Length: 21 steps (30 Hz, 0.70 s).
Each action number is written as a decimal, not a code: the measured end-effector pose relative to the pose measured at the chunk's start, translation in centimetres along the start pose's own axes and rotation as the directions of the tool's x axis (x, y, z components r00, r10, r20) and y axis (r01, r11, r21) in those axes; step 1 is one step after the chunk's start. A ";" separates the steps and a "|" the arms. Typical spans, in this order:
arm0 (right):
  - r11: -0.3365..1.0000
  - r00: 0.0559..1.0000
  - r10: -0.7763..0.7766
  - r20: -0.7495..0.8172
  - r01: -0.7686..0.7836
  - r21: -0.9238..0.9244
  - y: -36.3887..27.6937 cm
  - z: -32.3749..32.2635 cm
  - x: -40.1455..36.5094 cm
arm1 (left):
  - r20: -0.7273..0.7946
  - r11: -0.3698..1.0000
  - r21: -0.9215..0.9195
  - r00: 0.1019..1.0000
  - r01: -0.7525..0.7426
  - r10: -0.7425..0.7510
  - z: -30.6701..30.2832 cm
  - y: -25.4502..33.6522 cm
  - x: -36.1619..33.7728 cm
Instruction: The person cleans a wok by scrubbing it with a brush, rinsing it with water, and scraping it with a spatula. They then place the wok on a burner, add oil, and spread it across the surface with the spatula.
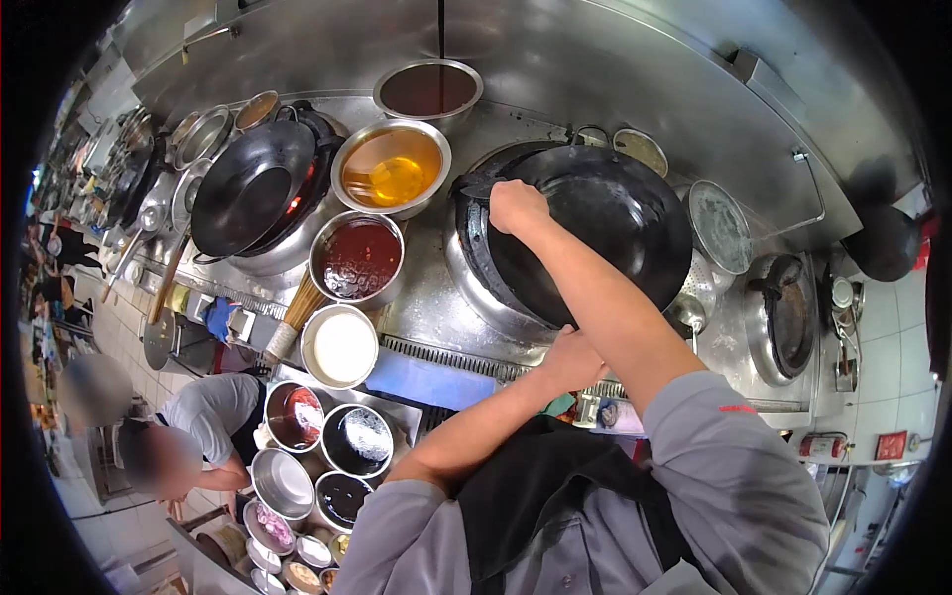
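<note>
A large black wok (620, 223) stands over the stove in front of me, its inside dark and shiny. At its near rim my left hand (573, 359) is closed on the wok's edge, with the fingertips partly hidden. My right hand (518, 206) reaches across to the wok's far left side and is closed in a fist. A dark, cloth-like piece (478, 187) shows beside that fist at the rim; what the fingers hold is not clear. Left of the wok are a bowl of yellow oil (362, 164) and a pot of red sauce (342, 273).
A bowl of dark liquid (428, 91) stands at the back. A white-filled pot (340, 346) and a bamboo brush (297, 315) lie left. Another wok (248, 188) sits over a glowing burner. A strainer (718, 226) is right. A co-worker (213, 421) bends at lower left.
</note>
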State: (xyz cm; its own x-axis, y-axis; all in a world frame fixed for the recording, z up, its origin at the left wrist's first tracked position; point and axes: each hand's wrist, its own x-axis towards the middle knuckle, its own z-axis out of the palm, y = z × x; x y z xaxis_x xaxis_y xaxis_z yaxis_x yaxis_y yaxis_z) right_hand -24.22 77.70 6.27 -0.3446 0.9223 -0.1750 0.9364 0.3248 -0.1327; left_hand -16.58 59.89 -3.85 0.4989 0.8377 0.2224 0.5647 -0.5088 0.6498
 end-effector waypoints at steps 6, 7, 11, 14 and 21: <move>0.999 1.000 0.015 0.020 -0.014 -0.039 -0.3 -0.6 0.8 | -0.044 0.991 -0.127 0.998 -0.044 0.039 0.8 0.3 -0.1; 0.999 1.000 0.013 0.019 -0.013 -0.044 -0.5 -1.0 1.0 | 0.011 0.996 -0.089 1.000 -0.023 0.024 -0.2 0.6 -0.3; 0.999 1.000 0.029 0.009 -0.029 -0.044 -1.1 -1.3 2.9 | -0.034 0.990 0.032 0.990 -0.137 0.138 -0.3 0.0 -1.4; 0.995 0.999 0.041 -0.025 -0.043 -0.091 -0.1 -1.8 3.8 | 0.107 1.000 -0.019 0.994 0.002 0.000 -2.7 1.3 -1.5; 0.973 0.998 -0.060 -0.013 0.056 -0.224 0.5 -1.9 3.5 | 0.093 1.000 -0.009 0.995 -0.025 0.026 -2.5 0.8 -1.4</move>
State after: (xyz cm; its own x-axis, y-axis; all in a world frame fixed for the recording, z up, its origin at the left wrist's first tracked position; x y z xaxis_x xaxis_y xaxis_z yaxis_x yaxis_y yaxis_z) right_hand -24.82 81.50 7.39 -0.3997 0.9036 -0.1543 0.9065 0.4146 0.0797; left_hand -18.50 58.82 -1.85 0.5724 0.8021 0.1706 0.5458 -0.5279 0.6508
